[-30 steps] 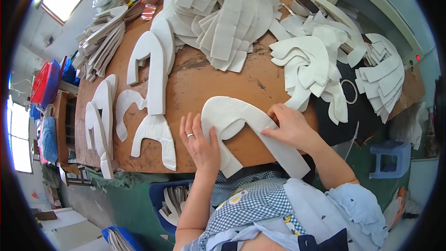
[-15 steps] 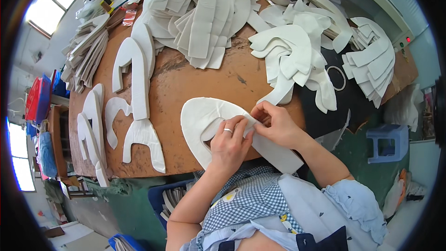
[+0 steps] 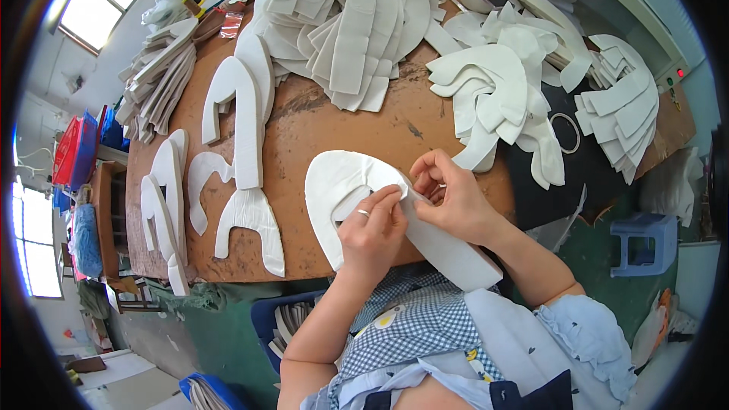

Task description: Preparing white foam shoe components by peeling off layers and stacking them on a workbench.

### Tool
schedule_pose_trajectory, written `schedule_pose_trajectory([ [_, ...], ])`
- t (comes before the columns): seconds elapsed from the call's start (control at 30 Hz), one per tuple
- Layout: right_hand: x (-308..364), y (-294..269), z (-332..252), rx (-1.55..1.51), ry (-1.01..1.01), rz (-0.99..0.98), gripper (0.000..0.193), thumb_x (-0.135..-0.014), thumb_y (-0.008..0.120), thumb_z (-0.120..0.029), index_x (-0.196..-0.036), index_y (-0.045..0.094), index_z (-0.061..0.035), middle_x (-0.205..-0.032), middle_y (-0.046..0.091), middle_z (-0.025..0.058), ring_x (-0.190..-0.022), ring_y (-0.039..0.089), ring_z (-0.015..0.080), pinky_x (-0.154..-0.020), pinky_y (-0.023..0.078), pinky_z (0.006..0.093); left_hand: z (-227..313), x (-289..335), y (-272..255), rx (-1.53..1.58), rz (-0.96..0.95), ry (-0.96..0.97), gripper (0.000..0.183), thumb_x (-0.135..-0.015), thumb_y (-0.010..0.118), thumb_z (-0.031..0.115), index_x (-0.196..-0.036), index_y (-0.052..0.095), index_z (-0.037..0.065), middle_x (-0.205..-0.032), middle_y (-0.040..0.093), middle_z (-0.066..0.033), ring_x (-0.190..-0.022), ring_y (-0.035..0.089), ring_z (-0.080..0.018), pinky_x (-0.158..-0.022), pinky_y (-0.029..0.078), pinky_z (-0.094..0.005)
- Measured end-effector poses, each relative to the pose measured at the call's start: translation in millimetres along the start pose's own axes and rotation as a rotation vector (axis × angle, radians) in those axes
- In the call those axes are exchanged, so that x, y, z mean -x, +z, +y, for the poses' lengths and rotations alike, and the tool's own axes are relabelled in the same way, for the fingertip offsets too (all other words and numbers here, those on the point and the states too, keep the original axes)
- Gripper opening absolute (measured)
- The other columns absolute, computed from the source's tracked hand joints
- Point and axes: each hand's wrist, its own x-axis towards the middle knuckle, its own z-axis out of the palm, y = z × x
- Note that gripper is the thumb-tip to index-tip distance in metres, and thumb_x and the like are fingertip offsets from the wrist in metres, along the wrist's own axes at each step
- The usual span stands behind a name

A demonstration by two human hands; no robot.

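Observation:
A white U-shaped foam pad [image 3: 456, 257] lies on the table's front edge, its rounded end pointing away from me. A thin, wrinkled white cover [image 3: 325, 191] wraps its curved part, while one leg shows bare foam. My left hand [image 3: 369, 234], with a ring on one finger, pinches the cover's edge near the inner curve. Close beside it, my right hand [image 3: 458, 201] has thumb and fingertips together at the outer edge of the same piece. What lies between the right fingertips is too small to make out.
A large heap of white foam pads [image 3: 357, 38] stands at the back of the brown table [image 3: 304, 133]. More pads lie left; white covers [image 3: 490, 87] sit on black cloth at right, near a pale ring [image 3: 564, 133]. A blue stool [image 3: 644, 243] stands on the floor.
The whole view has shifted slightly. My left fingers have drawn together into a pinch at the cover's edge. My right hand has lifted and moved a little away from the left fingertips.

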Motion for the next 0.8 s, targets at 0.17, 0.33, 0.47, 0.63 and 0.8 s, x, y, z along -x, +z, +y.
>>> schedule_pose_trajectory([
  [0.17,-2.7,3.6,-0.6,0.012,0.029,-0.012,0.038,-0.078,0.070,0.000,-0.111,0.052,-0.0032,-0.088,0.061,0.0020,-0.079,0.058,0.0075,-0.069,0.050,0.0234,-8.6,-2.1,-2.6,0.185,0.005,-0.206,0.010,-0.081,0.070,-0.005,-0.090,0.070,-0.003,-0.099,0.074,-0.0122,-0.082,0.073,-0.0200,-0.075,0.058,-0.0280],
  [0.33,-7.1,4.5,4.1,-0.003,0.043,-0.041,0.034,-0.079,0.069,0.000,-0.109,0.053,-0.0031,-0.091,0.060,0.0022,-0.083,0.059,0.0084,-0.072,0.050,0.0237,-18.0,-0.4,-3.9,0.403,-0.070,-0.399,0.006,-0.084,0.068,-0.003,-0.090,0.067,-0.003,-0.104,0.069,-0.0112,-0.086,0.070,-0.0215,-0.077,0.056,-0.0295],
  [0.47,-10.2,7.9,13.9,-0.073,0.065,-0.062,0.031,-0.082,0.069,0.001,-0.110,0.054,-0.0040,-0.096,0.059,0.0020,-0.089,0.059,0.0092,-0.076,0.052,0.0249,-15.6,-2.0,-7.4,0.304,-0.140,-0.316,0.004,-0.088,0.066,-0.002,-0.091,0.066,-0.004,-0.107,0.066,-0.0114,-0.089,0.067,-0.0218,-0.078,0.054,-0.0298],
  [0.63,-11.7,8.2,25.7,-0.079,0.073,-0.073,0.028,-0.085,0.068,0.001,-0.108,0.053,-0.0054,-0.099,0.057,0.0016,-0.093,0.058,0.0093,-0.079,0.053,0.0261,-18.4,7.1,-2.0,0.342,-0.161,-0.316,0.004,-0.091,0.063,-0.001,-0.092,0.067,-0.003,-0.104,0.065,-0.0080,-0.087,0.063,-0.0180,-0.079,0.050,-0.0282],
  [0.8,-12.8,7.6,24.7,-0.051,0.089,-0.075,0.027,-0.085,0.067,0.001,-0.106,0.052,-0.0053,-0.099,0.057,0.0017,-0.094,0.059,0.0095,-0.079,0.054,0.0263,-16.4,7.0,-1.1,0.429,-0.181,-0.447,0.004,-0.091,0.063,-0.001,-0.092,0.067,-0.003,-0.104,0.063,-0.0068,-0.089,0.062,-0.0163,-0.078,0.049,-0.0273],
])
